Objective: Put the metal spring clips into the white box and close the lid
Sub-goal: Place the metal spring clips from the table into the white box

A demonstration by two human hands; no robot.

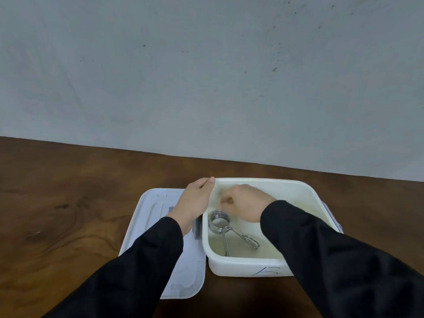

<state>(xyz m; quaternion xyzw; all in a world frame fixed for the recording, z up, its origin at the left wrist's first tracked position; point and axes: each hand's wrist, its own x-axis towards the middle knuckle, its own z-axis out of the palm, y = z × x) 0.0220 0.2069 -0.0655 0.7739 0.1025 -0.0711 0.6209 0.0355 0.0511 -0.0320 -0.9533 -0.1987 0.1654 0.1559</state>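
Observation:
A white box [243, 265] stands open on the brown table, just right of centre. Inside it lies a metal spring clip [220, 222], its coil toward the left wall and its two handles pointing toward me. My left hand [195, 203] grips the box's left rim at the far corner. My right hand [245, 203] is inside the box, just beyond the clip's coil, with its fingers curled; whether it holds anything is hidden. The lid [146, 228] lies flat on the table to the left of the box, under my left forearm.
The brown wooden table [68, 214] runs back to a grey wall [206, 76]. Grey latches [330, 214] stick out on the box's right side. Black sleeves cover both forearms.

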